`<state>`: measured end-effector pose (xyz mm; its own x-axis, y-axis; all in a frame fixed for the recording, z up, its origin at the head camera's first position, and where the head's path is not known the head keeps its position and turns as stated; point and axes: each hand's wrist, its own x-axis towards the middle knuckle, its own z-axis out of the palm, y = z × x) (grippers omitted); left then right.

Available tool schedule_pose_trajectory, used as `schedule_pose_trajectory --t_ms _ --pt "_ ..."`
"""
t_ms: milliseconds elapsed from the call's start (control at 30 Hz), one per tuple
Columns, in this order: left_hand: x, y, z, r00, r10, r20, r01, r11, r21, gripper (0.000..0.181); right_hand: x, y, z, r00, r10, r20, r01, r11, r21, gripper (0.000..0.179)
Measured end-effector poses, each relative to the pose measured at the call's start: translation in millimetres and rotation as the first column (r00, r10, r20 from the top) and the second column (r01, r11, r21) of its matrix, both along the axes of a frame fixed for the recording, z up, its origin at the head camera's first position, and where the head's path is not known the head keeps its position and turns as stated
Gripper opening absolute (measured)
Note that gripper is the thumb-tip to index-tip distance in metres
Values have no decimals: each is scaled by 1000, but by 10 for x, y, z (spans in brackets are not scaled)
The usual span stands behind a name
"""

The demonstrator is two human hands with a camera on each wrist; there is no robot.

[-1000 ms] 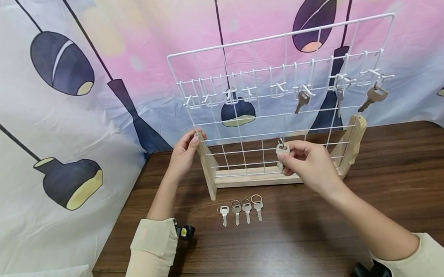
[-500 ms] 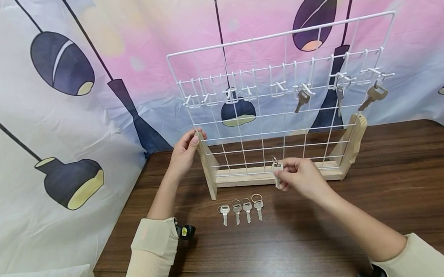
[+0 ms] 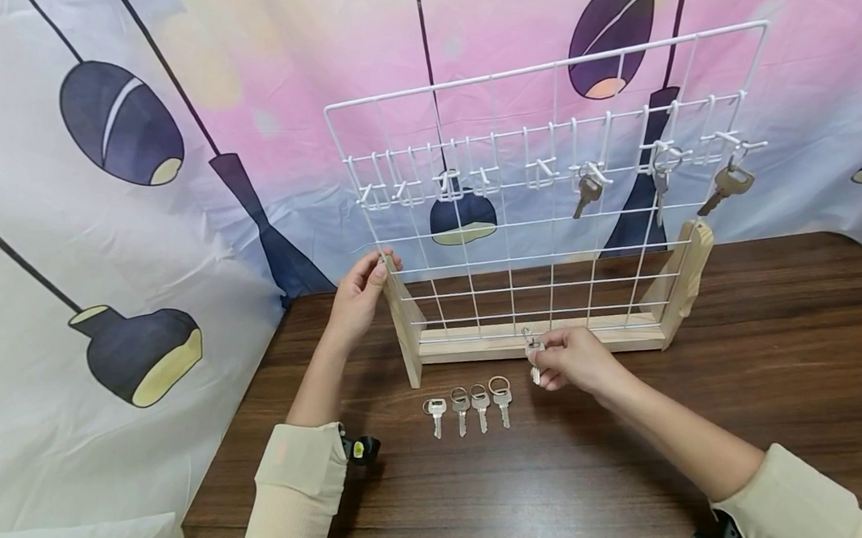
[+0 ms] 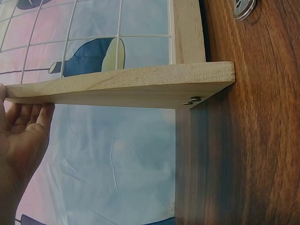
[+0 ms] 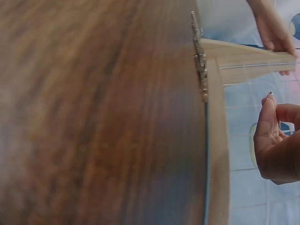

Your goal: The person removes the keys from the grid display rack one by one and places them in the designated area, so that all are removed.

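Between thumb and fingers my right hand point(image 3: 577, 360) pinches a silver key point(image 3: 534, 350) with a small ring, just in front of the rack's wooden base bar point(image 3: 471, 351). My left hand point(image 3: 357, 296) grips the upper end of the rack's left wooden side support point(image 3: 401, 324); the left wrist view shows its fingers behind the board point(image 4: 122, 84). Several silver keys with rings point(image 3: 479, 409) lie in a row on the table before the rack. On the white wire grid point(image 3: 489, 263), three keys hang from hooks toward the right, one of them a brownish key point(image 3: 727, 186).
Several white hooks without keys point(image 3: 447, 188) line the left and middle of the grid. A patterned cloth point(image 3: 268, 37) hangs behind the dark wooden table point(image 3: 464, 503). The rack's right wooden support point(image 3: 683, 284) stands at the right.
My right hand has moved down and slightly left with the key, from in front of the grid to near the base bar. The left hand stays on the support.
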<state>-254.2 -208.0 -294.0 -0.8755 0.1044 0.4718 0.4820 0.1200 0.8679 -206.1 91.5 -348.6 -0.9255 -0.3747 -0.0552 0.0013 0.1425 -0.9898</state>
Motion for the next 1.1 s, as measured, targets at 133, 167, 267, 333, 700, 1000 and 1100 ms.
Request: schedule_pose_trajectory --t_ms 133,167,267,333,700,1000,1100 --pt "0 3 0 1000 -2 1 2 1000 0 31 -36 -13 -110 999 7 50 -9 1000 24 16" --pt "2 4 2 1000 -4 0 4 1000 0 31 -43 -17 -136 998 10 67 -12 1000 28 16" --pt "5 6 5 1000 -10 -1 10 1000 2 32 -56 -31 -203 993 16 115 -20 999 35 15" --pt "8 7 6 1000 -7 -1 7 1000 2 32 -63 -40 -239 990 26 135 -31 999 34 13" --pt "9 4 3 1000 -1 -8 1 1000 -2 31 -73 -61 -364 969 94 227 -104 994 30 9" --pt "12 7 -3 1000 -8 -7 8 1000 -1 34 -55 -91 -362 961 117 249 -137 989 65 4" --pt "14 5 -2 1000 -6 -7 6 1000 -5 35 -52 -105 -357 963 107 248 -130 988 79 4"
